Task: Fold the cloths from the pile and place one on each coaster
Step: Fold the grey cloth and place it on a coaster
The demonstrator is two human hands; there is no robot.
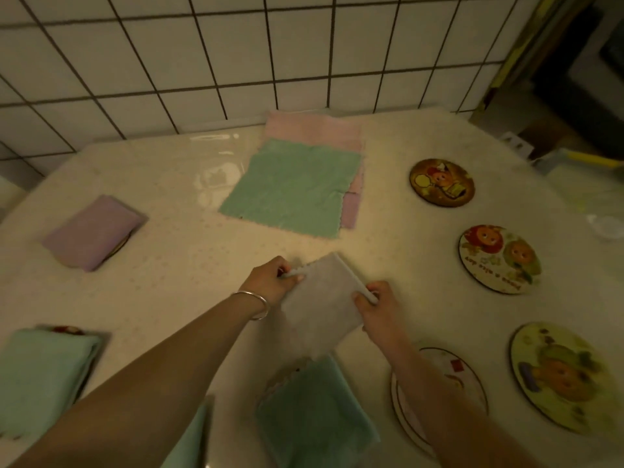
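— White wall tiles (236, 45) are seen behind a pale table (175, 251). Where is the cloth being worked?

— A grey cloth (324, 298), already folded, is held just above the table between both hands. Its far-left corner is pinched by the left hand (270, 280), its right edge by the right hand (378, 307); both grips are closed narrowly on it.

— How is it laid out?

— Its long axis is run from near-left to far-right, the far corner pointed toward the pile (297, 187).

— And the target?

— A bare coaster (449, 376) is seen just near-right of the grip, partly hidden by the right forearm. The right hand is judged the nearer.
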